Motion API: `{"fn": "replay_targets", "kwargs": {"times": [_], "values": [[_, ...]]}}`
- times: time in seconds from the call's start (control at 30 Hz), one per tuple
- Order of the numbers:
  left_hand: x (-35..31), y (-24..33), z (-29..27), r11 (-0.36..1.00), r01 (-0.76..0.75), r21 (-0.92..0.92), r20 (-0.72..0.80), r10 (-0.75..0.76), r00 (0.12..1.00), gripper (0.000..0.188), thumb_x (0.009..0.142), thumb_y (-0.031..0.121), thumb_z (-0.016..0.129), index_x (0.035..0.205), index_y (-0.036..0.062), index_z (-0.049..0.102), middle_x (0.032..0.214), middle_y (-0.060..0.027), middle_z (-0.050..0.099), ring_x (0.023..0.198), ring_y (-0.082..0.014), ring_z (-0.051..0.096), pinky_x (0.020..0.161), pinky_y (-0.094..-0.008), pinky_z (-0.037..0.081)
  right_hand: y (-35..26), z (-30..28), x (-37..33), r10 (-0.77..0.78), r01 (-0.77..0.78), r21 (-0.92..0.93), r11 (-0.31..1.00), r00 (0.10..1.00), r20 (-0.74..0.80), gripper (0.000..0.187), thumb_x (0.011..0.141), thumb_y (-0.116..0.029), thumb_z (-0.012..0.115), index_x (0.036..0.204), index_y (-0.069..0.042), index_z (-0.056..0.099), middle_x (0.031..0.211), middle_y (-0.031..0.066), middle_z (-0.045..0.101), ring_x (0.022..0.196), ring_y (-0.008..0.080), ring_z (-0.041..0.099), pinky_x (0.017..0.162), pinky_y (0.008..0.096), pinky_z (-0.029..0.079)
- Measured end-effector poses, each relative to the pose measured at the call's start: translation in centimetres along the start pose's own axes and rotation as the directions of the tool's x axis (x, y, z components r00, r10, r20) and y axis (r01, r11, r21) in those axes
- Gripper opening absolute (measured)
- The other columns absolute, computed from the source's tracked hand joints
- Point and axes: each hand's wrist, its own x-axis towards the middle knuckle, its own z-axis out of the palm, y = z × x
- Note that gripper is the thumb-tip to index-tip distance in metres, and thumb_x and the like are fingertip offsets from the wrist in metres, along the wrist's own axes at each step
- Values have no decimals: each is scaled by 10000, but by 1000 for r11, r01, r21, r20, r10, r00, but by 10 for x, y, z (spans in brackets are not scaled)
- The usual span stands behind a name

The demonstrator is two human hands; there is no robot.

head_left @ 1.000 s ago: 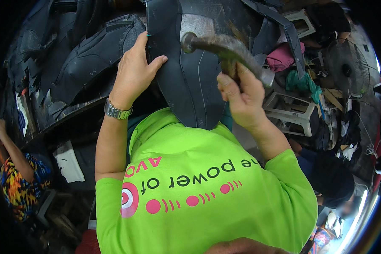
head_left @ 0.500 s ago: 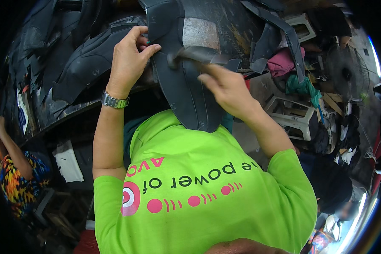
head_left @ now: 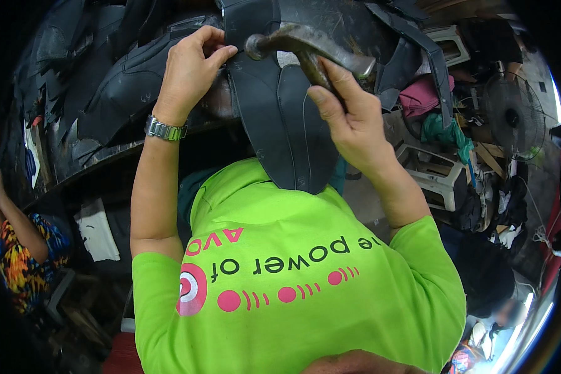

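A black stitched panel, sheet-like and tapering to a rounded end (head_left: 293,131), lies over the near edge of a dark worktable (head_left: 115,163) and hangs toward my green shirt. My left hand (head_left: 190,75), a metal watch on its wrist, pinches closed at the panel's left edge. In my right hand (head_left: 358,121) is a claw hammer (head_left: 299,40), gripped by its handle, its metal head raised over the panel. Part of a pale grey block (head_left: 287,58) shows beneath the hammer; the panel covers the rest of it.
More black stitched pieces (head_left: 128,84) are heaped on the table's left side, others (head_left: 397,62) at its right. Beyond stand a pale plastic stool (head_left: 430,177) and a fan (head_left: 511,115). At far left a co-worker's arm (head_left: 22,221) shows beside a colourful garment.
My right hand has lifted the hammer up and away from the panel, slightly to the right. My left hand has shifted slightly farther up along the panel's edge.
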Motion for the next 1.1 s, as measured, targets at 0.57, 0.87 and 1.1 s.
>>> {"fn": "replay_targets", "kwargs": {"times": [0.57, 0.87, 1.1], "values": [[1, 0, -9, 999, -51, 14, 2, 51, 999, 268, 904, 210, 688, 1051, -13, 711, 865, -177, 728, 770, -259, 718, 732, -324, 539, -12, -7, 19, -48, 54, -50, 997, 992, 115, 406, 945, -264, 625, 1327, -139, 565, 880, 214, 694, 805, 398, 672, 720, 439, 539], [-3, 9, 1, 995, -98, 28, -111, 101, 989, 262, 891, 208, 700, 1052, 1, 711, 887, -169, 733, 769, -278, 720, 727, -330, 548, -5, -19, -28, 151, -152, -5, 988, 983, 102, 415, 955, -158, 654, 1328, -7, 551, 919, 190, 701, 774, 236, 708, 702, 358, 523], [-1, 10, 3, 994, -101, 42, -115, 105, 988, 263, 892, 213, 699, 1056, 8, 712, 887, -147, 739, 760, -236, 717, 728, -313, 550, -4, -19, -45, 176, -172, -63, 983, 983, 60, 381, 926, -159, 686, 1281, -52, 602, 881, 187, 680, 720, 270, 663, 691, 318, 517]]}}
